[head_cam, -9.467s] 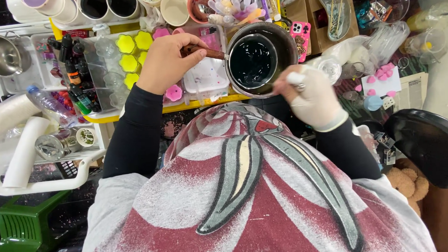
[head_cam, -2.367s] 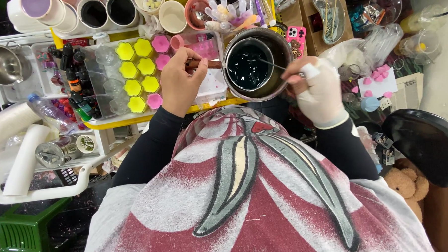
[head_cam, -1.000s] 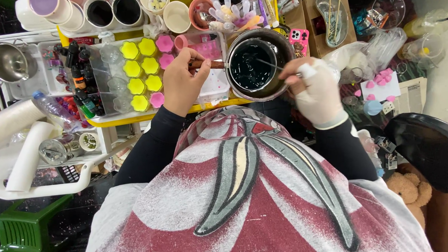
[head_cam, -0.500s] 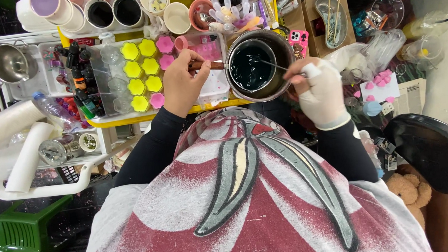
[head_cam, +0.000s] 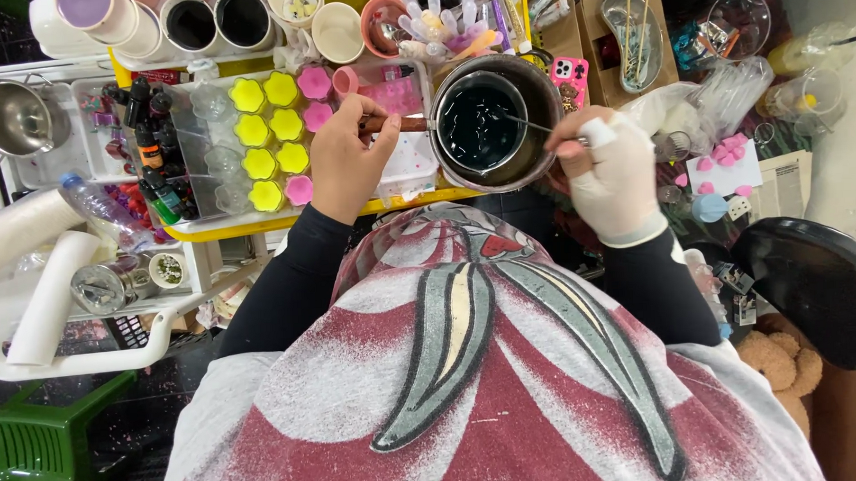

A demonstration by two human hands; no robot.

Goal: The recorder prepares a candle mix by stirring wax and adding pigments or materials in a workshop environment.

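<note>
My bare left hand (head_cam: 346, 161) grips the brown handle (head_cam: 397, 124) of a small metal pot (head_cam: 481, 125) filled with dark liquid. That pot sits inside a larger round metal pan (head_cam: 544, 143). My right hand (head_cam: 610, 166), in a white glove, pinches a thin metal stick (head_cam: 528, 124) whose tip dips into the dark liquid. Left of my left hand lies a clear tray (head_cam: 189, 135) with yellow flower-shaped moulds (head_cam: 263, 132) and pink ones (head_cam: 313, 83).
Several cups (head_cam: 240, 15) stand along the far edge. A steel bowl (head_cam: 16, 117) and small dye bottles (head_cam: 150, 146) sit at the left, above paper rolls (head_cam: 46, 296). Pink pieces on white paper (head_cam: 724, 168) lie right, near a black stool (head_cam: 814, 289).
My left hand has shifted from over the moulds onto the pot handle. The gloved right hand keeps the stick in the liquid with small movements. The view has drifted slightly.
</note>
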